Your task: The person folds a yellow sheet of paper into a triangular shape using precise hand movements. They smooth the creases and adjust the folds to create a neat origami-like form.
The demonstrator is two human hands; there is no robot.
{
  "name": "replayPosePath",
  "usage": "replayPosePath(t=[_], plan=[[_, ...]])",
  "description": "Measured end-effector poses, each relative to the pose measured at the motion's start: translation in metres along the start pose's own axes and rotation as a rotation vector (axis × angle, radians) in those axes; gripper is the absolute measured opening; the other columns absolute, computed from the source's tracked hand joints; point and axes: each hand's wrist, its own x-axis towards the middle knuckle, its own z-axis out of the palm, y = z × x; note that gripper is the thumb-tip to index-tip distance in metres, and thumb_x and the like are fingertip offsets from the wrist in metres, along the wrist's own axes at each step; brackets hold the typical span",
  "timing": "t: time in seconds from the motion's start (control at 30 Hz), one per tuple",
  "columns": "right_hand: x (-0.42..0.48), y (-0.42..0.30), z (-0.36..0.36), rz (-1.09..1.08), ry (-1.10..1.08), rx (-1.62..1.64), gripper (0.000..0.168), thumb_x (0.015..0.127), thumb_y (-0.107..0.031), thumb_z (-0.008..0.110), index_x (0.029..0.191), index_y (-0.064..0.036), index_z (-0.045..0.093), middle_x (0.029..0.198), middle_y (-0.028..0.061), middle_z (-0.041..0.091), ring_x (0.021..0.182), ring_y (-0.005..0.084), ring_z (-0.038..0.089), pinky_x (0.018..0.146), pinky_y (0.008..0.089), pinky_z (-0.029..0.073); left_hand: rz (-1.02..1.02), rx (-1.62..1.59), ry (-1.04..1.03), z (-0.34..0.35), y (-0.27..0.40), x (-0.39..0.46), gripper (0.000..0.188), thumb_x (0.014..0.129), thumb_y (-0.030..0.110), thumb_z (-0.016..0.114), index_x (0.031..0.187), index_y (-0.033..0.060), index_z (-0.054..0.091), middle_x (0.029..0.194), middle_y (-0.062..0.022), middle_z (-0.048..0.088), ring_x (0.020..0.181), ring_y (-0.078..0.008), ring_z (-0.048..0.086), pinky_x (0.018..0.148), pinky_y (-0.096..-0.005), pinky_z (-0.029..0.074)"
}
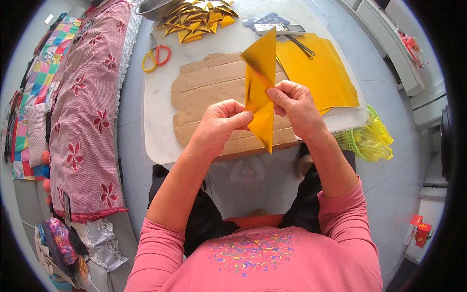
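Observation:
A folded piece of gold foil paper (259, 87), with pointed corners at top and bottom, is held upright above a flattened cardboard sheet (208, 87). My left hand (224, 122) pinches its left edge between thumb and fingers. My right hand (293, 104) grips the right edge, a little higher. To the right lies a stack of flat gold paper sheets (321, 73), with a dark slender metal tool (301, 46) on it. Folded gold foil pieces (199, 20) are heaped at the table's far side.
Scissors with red and yellow handles (156, 58) and a metal bowl (155, 9) are on the white table (157, 142). A white remote control (279, 29) lies beyond the sheets. A green basket with a yellow plastic bag (372, 138) stands right of the table, a covered sofa (87, 109) left.

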Motion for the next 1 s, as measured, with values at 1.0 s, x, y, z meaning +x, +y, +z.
replayPosePath(t=[1.0], plan=[[0.001,-0.001,-0.007,0.227,-0.105,0.310,0.018,0.091,-0.024,0.067,0.090,-0.006,0.067,0.078,0.0020,0.065,0.060,0.0055,0.050,0.054,0.0188,0.041,0.581,0.621,-0.074,-0.001,0.014,-0.018,0.015,0.086,0.002,0.067,0.101,0.0040,0.070,0.091,-0.0071,0.071,0.082,-0.0150,0.068,0.073,-0.0232,0.054]])
